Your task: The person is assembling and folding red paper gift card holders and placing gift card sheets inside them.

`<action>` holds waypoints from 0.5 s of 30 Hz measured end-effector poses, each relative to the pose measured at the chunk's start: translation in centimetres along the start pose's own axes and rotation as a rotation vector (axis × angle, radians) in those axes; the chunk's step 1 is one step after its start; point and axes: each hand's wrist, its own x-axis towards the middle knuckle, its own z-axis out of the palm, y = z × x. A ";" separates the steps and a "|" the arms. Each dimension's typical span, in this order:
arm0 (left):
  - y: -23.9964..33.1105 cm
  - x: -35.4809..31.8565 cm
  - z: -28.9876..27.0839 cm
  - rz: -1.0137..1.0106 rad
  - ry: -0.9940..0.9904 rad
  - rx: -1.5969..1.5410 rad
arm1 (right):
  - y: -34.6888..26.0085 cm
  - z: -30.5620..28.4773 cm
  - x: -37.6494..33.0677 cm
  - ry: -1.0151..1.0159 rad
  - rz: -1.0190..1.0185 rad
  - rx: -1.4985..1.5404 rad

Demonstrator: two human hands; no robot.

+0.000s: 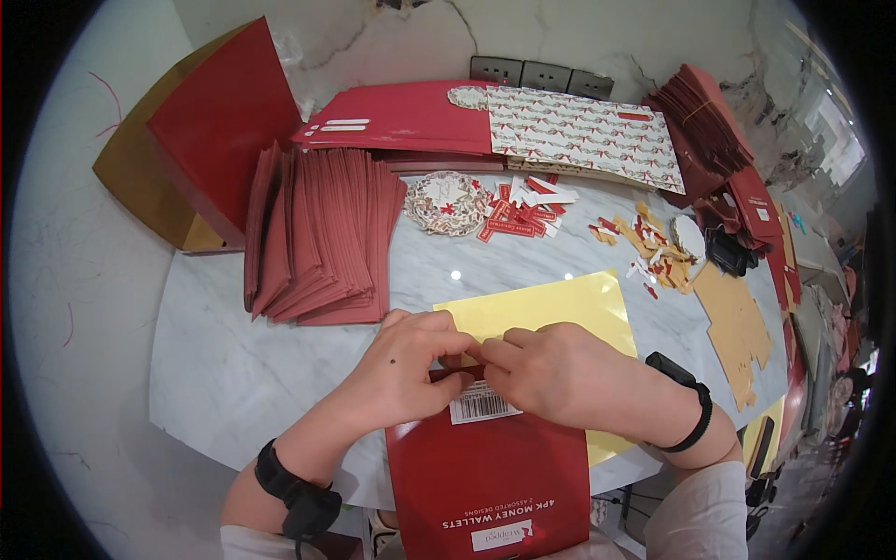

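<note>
A flat red card sleeve [490,467] with pale print and a white barcode label [478,405] lies in front of me. Its far end rests on a shiny yellow sheet [569,308]. My left hand [408,366] is closed at that far edge, thumb and fingers pinching the card. Fingertips meeting the left ones, my right hand [551,373] is also closed there, over the label's right side. Whatever sits between the right fingertips is hidden. To the left of the yellow sheet stands a thick row of dark red envelopes [327,233].
An open red and brown box [224,121] stands far left. Along the back lie red card sheets [401,112] and a bow-patterned card [588,135]. Round wreath cutouts [446,203], red and white tags [523,210], tan scraps [658,252] and banded red envelopes [705,121] lie nearer and right.
</note>
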 end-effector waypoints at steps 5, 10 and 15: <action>-1.3 -0.3 0.4 -0.009 0.019 -0.158 | 0.8 -1.5 -0.1 -0.146 0.193 0.118; -0.7 0.1 0.0 -0.024 0.010 -0.188 | 2.2 0.4 0.1 -0.010 0.351 0.266; -0.2 -0.1 -0.8 -0.055 0.008 -0.339 | 3.8 1.2 0.2 -0.127 0.346 0.673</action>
